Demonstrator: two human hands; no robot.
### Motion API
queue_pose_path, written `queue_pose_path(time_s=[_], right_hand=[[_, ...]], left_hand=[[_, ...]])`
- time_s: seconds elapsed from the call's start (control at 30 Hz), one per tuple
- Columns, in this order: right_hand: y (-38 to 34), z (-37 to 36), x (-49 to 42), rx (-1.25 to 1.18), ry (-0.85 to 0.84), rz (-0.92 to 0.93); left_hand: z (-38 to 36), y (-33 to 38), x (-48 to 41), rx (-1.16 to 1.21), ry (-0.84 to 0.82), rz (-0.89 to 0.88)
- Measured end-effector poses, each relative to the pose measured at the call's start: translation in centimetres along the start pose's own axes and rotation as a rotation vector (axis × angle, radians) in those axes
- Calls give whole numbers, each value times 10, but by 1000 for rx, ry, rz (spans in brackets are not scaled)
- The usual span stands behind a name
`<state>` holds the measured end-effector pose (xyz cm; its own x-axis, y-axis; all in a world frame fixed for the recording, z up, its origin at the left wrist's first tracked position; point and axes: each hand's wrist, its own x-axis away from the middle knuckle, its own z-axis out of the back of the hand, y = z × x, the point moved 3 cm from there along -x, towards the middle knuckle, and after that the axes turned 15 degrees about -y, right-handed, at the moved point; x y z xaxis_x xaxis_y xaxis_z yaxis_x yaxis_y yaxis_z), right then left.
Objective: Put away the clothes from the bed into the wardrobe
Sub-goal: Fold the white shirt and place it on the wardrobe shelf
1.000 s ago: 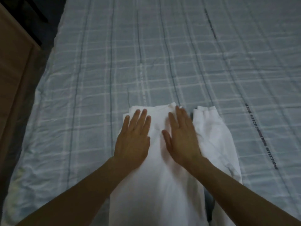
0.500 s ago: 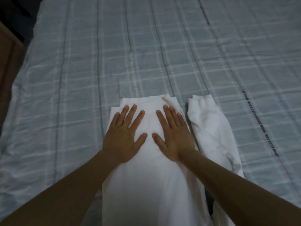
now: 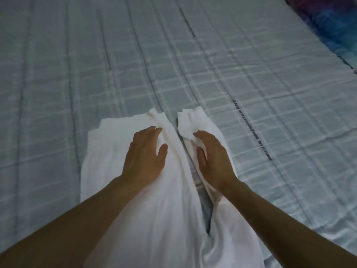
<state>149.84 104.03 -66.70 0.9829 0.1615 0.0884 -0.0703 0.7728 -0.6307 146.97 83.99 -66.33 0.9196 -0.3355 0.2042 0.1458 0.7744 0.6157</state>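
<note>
The bed [image 3: 77, 64], spread with a pale blue checked sheet, filled almost the whole view, with a patch of multi-coloured fabric [image 3: 328, 22] at its far right corner; what that was could not be made out. No wardrobe was in sight.

The white garment [image 3: 154, 219] lay on the sheet near the person, folded into a long narrow panel that ran away from them. Its sleeve [image 3: 195, 118] lay just beside the panel on the right, parted from it by a thin strip of sheet.

The cloth looked thin, light and entirely limp. It would likely sag and lose its folds if lifted by one edge or corner. It seemed neither fragile nor slippery, though the layers could slide over one another.

The left hand [image 3: 144, 153] rested palm down on the panel with its fingers relaxed, holding nothing and only pinning the cloth flat. The right hand [image 3: 214, 159] sat arched over the sleeve, fingers [image 3: 199, 134] curled onto it near the cuff, and the cloth puckered between fingertips and thumb, which read as a light pinch.

That looked the sensible place to take the sleeve and lay it across the panel. To carry the finished bundle, both flat hands under the middle would probably suit best.
</note>
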Motion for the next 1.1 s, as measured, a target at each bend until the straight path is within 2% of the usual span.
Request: queue_pose_path(time_s=[0.1, 0.23, 0.43, 0.63, 0.8, 0.93, 1.03, 1.1], right_hand=[[31, 18, -4, 42, 51, -66], [55, 25, -27, 20, -40, -215], [68, 28, -68, 104, -96, -298], [66, 35, -85, -80, -70, -224], [66, 47, -76, -298, 4, -169], [73, 79, -67, -303, 264, -158], [90, 99, -63, -264, 343, -231], [109, 102, -63, -215, 255, -344]], left_hand=[[-16, 30, -11, 12, -110, -53], [-23, 51, -26, -50, -224, -53], [-23, 54, -70, 92, -267, 145], [-23, 57, -94, 185, -237, 227], [-24, 65, -96, 316, -103, 122], [-21, 91, -110, 489, -11, -104], [-36, 109, -134, 468, -131, -185], [-58, 110, -150, 266, -314, -96]])
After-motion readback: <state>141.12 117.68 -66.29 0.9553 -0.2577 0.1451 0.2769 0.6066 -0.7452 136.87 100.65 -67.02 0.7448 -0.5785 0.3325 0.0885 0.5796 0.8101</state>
